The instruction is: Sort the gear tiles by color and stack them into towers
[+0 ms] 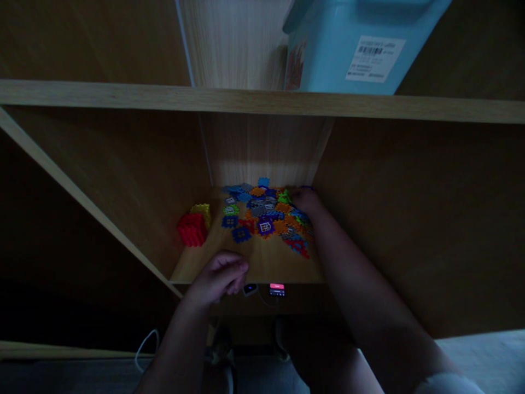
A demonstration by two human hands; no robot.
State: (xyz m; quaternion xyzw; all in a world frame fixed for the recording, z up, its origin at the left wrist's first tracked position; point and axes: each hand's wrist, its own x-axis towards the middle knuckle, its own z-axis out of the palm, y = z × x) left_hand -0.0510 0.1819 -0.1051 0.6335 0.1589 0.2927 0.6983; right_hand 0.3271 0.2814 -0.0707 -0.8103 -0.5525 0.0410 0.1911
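Where the right hand point(304, 200) reaches: toward two o'clock (clock centred on the middle of the tile pile), its fingers among the tiles at the right of the heap, by the cabinet side; they are dark and partly hidden, so I cannot tell whether they grip one.
Left hand point(223, 276): toward seven o'clock, in front of the heap and apart from it, fingers curled in narrow with the thumb laid against them.
Tile pile: flat plastic tiles with notched edges in blue, orange, red, grey, purple and green point(268, 207), lying loose and overlapping on the pale wooden shelf point(262, 265).
Purple tile: a purple plastic square with a white window grid point(266, 226), at six o'clock within the heap.
Green tile: a bright green, jagged plastic piece point(284, 197), near two o'clock, just beside the right hand.
Stacks: a neat red stack of notched tiles point(192, 230) at nine o'clock, and a yellow notched stack point(203, 213) right behind it.
Shelf edge: beyond it at six o'clock, a lit red-and-dark screen point(277, 289); slightly toward seven, a small device with a bluish light point(250, 289).
Upper board: at one o'clock, a light-blue plastic bin point(324, 60) with a white barcode label point(374, 59).
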